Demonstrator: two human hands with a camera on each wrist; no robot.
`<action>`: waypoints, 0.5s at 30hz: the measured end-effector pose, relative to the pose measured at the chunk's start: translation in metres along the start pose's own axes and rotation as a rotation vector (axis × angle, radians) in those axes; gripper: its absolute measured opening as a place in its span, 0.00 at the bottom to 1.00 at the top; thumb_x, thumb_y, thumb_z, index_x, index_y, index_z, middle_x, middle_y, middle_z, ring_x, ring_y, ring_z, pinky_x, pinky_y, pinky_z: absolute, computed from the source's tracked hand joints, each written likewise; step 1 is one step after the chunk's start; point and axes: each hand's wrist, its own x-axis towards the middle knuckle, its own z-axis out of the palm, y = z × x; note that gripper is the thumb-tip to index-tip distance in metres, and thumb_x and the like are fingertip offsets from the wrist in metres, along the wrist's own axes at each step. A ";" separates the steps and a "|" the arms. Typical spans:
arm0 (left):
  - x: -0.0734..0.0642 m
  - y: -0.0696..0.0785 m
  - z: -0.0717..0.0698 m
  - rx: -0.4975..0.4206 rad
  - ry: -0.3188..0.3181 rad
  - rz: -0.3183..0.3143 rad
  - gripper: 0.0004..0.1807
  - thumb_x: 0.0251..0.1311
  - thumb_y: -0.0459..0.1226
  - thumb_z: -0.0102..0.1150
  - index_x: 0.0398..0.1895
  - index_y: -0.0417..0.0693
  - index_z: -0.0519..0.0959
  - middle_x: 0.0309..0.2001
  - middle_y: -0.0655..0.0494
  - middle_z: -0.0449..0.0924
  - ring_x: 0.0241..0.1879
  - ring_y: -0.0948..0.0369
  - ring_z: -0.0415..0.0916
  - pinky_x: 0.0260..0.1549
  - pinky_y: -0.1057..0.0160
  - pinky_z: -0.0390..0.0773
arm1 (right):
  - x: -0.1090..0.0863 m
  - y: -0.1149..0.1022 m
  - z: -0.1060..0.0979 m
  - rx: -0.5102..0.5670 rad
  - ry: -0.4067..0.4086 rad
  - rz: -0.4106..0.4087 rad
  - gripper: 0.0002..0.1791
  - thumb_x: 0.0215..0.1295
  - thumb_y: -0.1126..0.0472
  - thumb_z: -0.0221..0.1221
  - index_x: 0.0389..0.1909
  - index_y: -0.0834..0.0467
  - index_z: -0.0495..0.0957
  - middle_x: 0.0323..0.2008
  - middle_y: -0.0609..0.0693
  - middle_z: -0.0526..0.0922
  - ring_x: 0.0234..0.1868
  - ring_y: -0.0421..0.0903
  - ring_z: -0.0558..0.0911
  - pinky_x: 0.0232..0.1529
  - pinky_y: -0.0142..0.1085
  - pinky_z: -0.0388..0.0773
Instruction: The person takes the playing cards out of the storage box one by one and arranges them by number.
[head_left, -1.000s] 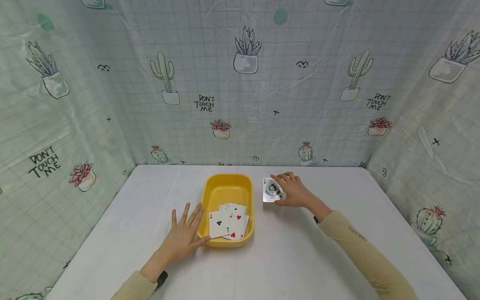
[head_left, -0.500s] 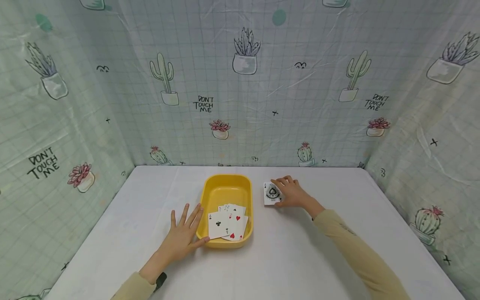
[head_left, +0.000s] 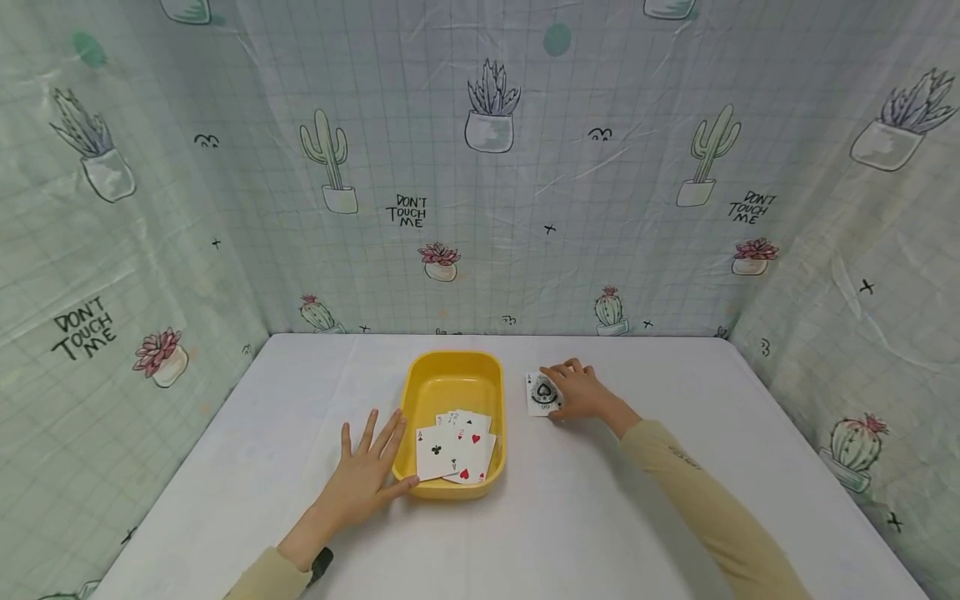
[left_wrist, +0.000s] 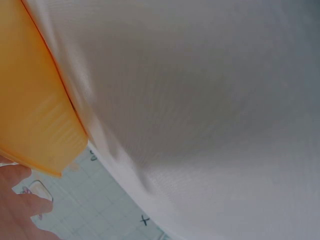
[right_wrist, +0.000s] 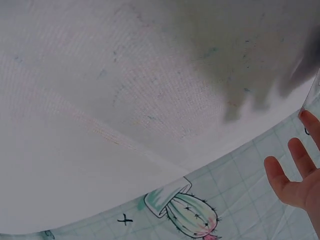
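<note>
So from the left: the left hand [head_left: 360,479] has its fingers spread, with fingertips and thumb touching the left rim of a yellow tray [head_left: 456,493]. That looks like thin plastic to me, so probably light and easy to scoot around; the rim's the natural place to steady it. Inside, toward the near end, there's a loose overlapping pile of playing cards: an ace of clubs [head_left: 431,452] on the left, a two of hearts [head_left: 478,454] beside it, and a few more tucked behind, mostly covered. To the right of the tray, near it but not touching, is an ace of spades [head_left: 541,395], face up. The right hand [head_left: 587,396] pinches it, fingers at the far edge and thumb at the near one. Can't tell if it's one card or several, or whether it's clear of the table. I'd expect it to weigh next to nothing, be springy and a bit slick, and crease if squeezed hard, so a gentle edge pinch seems right to me. Everything's on a smooth white tabletop [head_left: 615,533], which could make flat cards annoying to get a nail under. Round the left, back and right sides hangs a creased pale-green grid cloth [head_left: 585,192] with potted cacti and "DON'T TOUCH ME" printed on it.
</note>
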 end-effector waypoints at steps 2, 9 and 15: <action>0.000 0.000 0.000 0.001 -0.002 -0.002 0.48 0.51 0.60 0.51 0.69 0.46 0.48 0.70 0.51 0.46 0.69 0.43 0.33 0.57 0.31 0.33 | 0.000 0.000 0.001 -0.006 -0.002 -0.002 0.46 0.46 0.45 0.64 0.64 0.56 0.58 0.58 0.56 0.67 0.58 0.58 0.61 0.51 0.58 0.60; -0.001 0.001 -0.001 -0.001 -0.007 -0.007 0.47 0.51 0.60 0.51 0.69 0.46 0.48 0.71 0.51 0.45 0.69 0.43 0.33 0.58 0.32 0.32 | -0.003 0.001 0.002 -0.010 0.005 -0.018 0.45 0.45 0.44 0.64 0.64 0.56 0.59 0.57 0.56 0.68 0.57 0.58 0.62 0.49 0.57 0.62; -0.002 0.001 -0.002 -0.020 -0.020 -0.018 0.47 0.52 0.59 0.51 0.69 0.46 0.47 0.71 0.50 0.44 0.69 0.44 0.32 0.59 0.34 0.27 | -0.002 0.003 0.004 -0.001 0.014 -0.032 0.45 0.46 0.45 0.64 0.64 0.56 0.58 0.57 0.55 0.68 0.56 0.57 0.62 0.47 0.56 0.62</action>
